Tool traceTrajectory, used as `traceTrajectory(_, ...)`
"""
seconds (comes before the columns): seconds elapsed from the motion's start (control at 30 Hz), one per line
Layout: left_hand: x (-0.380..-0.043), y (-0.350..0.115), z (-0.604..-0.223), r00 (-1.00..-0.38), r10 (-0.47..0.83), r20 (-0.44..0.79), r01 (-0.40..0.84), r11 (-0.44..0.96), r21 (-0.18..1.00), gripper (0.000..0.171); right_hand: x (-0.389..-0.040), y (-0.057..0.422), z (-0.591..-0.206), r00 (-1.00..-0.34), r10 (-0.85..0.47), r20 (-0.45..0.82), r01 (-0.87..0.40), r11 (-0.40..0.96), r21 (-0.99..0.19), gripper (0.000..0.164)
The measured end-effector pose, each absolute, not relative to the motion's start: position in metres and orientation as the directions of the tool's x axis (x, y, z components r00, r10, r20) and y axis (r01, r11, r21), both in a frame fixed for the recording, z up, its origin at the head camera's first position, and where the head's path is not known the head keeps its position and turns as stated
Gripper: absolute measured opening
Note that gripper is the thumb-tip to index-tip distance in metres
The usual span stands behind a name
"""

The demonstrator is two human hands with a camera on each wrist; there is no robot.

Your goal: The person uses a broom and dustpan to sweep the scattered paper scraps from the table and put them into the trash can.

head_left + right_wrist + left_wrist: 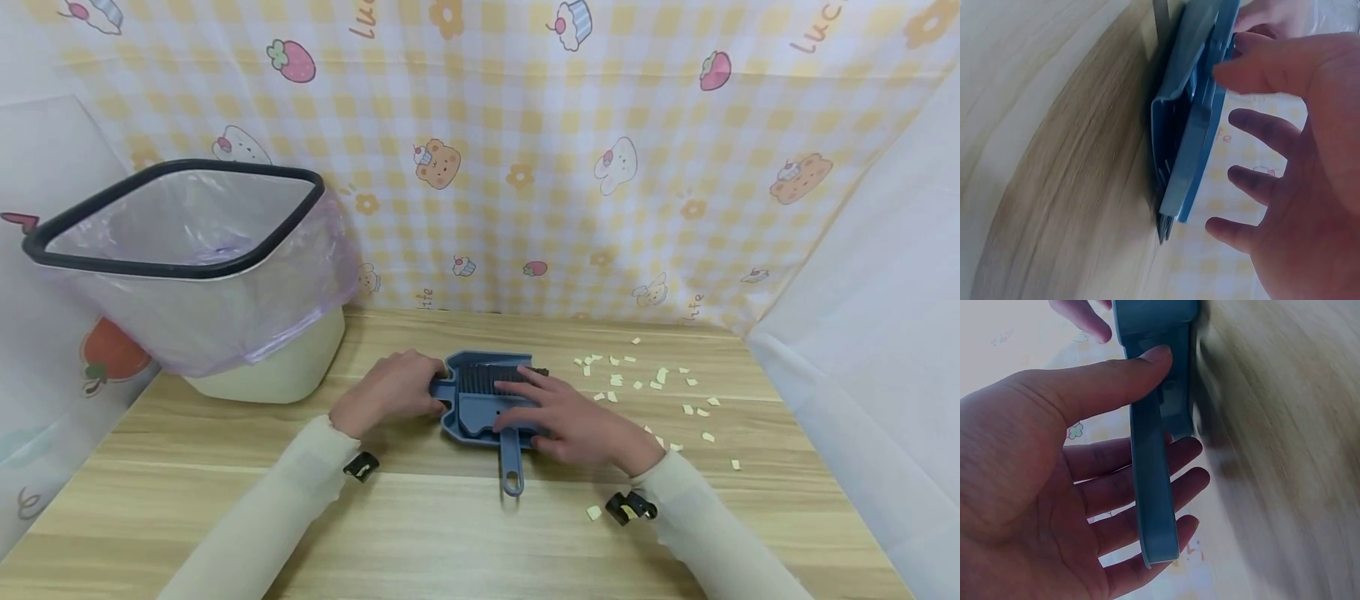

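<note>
A blue dustpan (491, 358) lies on the wooden table, its handle toward the left. Inside its pan lies a matching hand brush (480, 410) with dark bristles, the brush's handle (511, 460) sticking out over the near edge. My left hand (393, 385) holds the dustpan's handle (1157, 500); in the left wrist view the thumb lies on one side and the fingers behind. Over the brush and the pan's right part spreads my right hand (573, 418), fingers apart. In the right wrist view its thumb is right at the blue edge, and the other fingers extend past it.
Small pale yellow scraps (662, 375) are scattered on the table's right side, one scrap (594, 512) nearer the front. A bin (262, 375) with a black rim and a thin purple-tinted bag stands at the left. A checked curtain (510, 225) hangs behind the table.
</note>
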State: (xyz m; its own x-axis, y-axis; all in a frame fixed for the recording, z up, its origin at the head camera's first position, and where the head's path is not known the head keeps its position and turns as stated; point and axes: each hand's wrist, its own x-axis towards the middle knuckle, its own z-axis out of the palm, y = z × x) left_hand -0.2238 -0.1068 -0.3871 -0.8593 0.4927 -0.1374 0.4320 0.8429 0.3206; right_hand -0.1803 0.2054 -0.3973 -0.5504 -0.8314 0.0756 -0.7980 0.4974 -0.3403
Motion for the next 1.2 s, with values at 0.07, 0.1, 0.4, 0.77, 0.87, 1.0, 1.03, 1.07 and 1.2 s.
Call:
traceTrajectory(0.07, -0.224, -0.106, -0.387, -0.858, 0.495, -0.137, 0.433, 0.841, 0.326, 0.051, -0.18, 0.203, -0.398, -0.555, -0.83, 0.061, -0.796, 0.508, -0.331, 0.057)
traceTrajectory(0.1, -0.224, -0.105, -0.386, -0.857, 0.498, -0.135, 0.436, 0.839, 0.326, 0.05, -0.18, 0.202, -0.398, -0.556, -0.829, 0.054, -0.795, 0.512, -0.326, 0.057)
traceTrajectory(0.4, -0.224, -0.102, -0.384, -0.852, 0.508, -0.128, 0.445, 0.831, 0.336, 0.047, -0.18, 0.192, -0.4, -0.559, -0.829, 0.018, -0.803, 0.536, -0.26, 0.054)
traceTrajectory(0.77, -0.225, -0.099, -0.384, -0.853, 0.505, -0.129, 0.448, 0.838, 0.312, 0.045, -0.18, 0.182, -0.398, -0.534, -0.845, 0.014, -0.837, 0.526, -0.154, 0.046)
traceTrajectory(0.87, -0.225, -0.098, -0.384, -0.849, 0.513, -0.126, 0.459, 0.835, 0.303, 0.044, -0.182, 0.18, -0.399, -0.521, -0.853, 0.022, -0.847, 0.514, -0.14, 0.041)
traceTrajectory(1.0, -0.226, -0.098, -0.384, -0.844, 0.52, -0.132, 0.461, 0.829, 0.316, 0.044, -0.184, 0.18, -0.401, -0.504, -0.861, 0.071, -0.859, 0.492, -0.138, 0.035)
traceTrajectory(1.03, -0.226, -0.098, -0.384, -0.843, 0.52, -0.135, 0.459, 0.828, 0.322, 0.044, -0.185, 0.18, -0.402, -0.499, -0.862, 0.086, -0.863, 0.485, -0.14, 0.034)
traceTrajectory(1.07, -0.226, -0.098, -0.384, -0.843, 0.519, -0.138, 0.456, 0.827, 0.328, 0.044, -0.185, 0.181, -0.401, -0.496, -0.863, 0.098, -0.865, 0.48, -0.145, 0.032)
traceTrajectory(1.2, -0.227, -0.097, -0.384, -0.842, 0.52, -0.143, 0.451, 0.825, 0.34, 0.039, -0.19, 0.182, -0.4, -0.481, -0.867, 0.133, -0.874, 0.461, -0.156, 0.03)
